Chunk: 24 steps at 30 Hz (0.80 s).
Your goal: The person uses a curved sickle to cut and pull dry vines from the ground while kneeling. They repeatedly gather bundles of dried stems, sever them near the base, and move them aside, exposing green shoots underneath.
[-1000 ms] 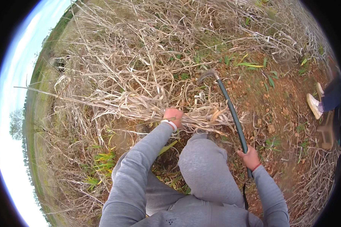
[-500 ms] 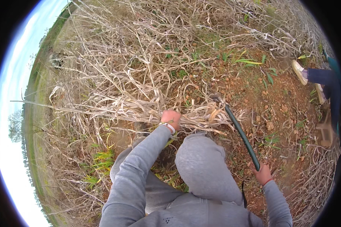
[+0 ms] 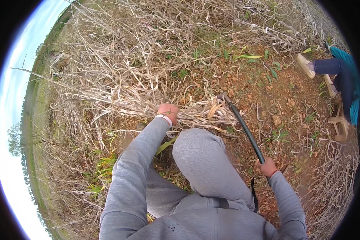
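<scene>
My left hand [image 3: 167, 112] is closed around a bundle of dry grass stalks [image 3: 206, 113], which lies across the ground beyond my knees. Long pale stalks and curled leaves stick out on both sides of the fist. In my right hand [image 3: 267, 167], lower right, is a slim tool with a dark green handle [image 3: 247, 134]. Its short, hooked metal head [image 3: 224, 97] is by the right end of the bundle; whether it is a sickle or a small hoe I cannot tell. The fingers of my right hand wrap the handle near its lower end.
Dry grass [image 3: 120, 52] stands tangled ahead and to the left. Reddish soil [image 3: 276, 104] with clods and small green plants lies to the right. Another person's leg [image 3: 328, 67] and a small wooden stool [image 3: 340, 124] are at the far right. My bent knee [image 3: 200, 156] is close to the bundle.
Both hands appear a little farther left and up in the picture. The tool's head shows more clearly now beside the bundle. Both grips stay closed, and more of the other person is visible.
</scene>
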Each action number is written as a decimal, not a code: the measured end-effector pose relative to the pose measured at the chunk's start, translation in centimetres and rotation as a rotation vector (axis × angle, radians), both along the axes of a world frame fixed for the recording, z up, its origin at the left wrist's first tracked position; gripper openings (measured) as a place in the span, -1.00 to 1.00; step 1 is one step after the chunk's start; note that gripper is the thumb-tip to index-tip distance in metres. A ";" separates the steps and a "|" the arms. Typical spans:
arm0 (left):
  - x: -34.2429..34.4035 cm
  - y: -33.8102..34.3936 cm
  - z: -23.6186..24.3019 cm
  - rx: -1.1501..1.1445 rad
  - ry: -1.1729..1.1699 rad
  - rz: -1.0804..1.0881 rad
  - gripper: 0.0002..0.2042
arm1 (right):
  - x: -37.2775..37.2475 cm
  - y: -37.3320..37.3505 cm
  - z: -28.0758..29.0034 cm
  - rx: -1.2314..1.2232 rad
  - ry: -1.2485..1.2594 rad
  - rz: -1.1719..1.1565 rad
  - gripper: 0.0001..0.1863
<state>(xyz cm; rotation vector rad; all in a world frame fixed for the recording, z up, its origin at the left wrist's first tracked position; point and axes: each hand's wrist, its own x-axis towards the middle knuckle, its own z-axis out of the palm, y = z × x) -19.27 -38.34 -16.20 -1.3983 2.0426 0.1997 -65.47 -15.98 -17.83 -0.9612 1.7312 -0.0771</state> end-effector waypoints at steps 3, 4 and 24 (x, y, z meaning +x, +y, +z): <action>0.1 -0.1 -0.1 -0.024 -0.019 0.002 -0.76 | -1.9 3.3 1.9 0.001 0.231 0.182 -0.71; -0.2 -0.1 -0.2 -0.039 0.002 -0.010 -0.76 | -2.9 5.6 3.7 -0.043 0.212 0.168 -0.71; -0.5 1.0 10.6 -0.208 -0.008 -0.057 -0.72 | 0.1 7.5 12.4 -0.036 -0.310 -0.332 -0.75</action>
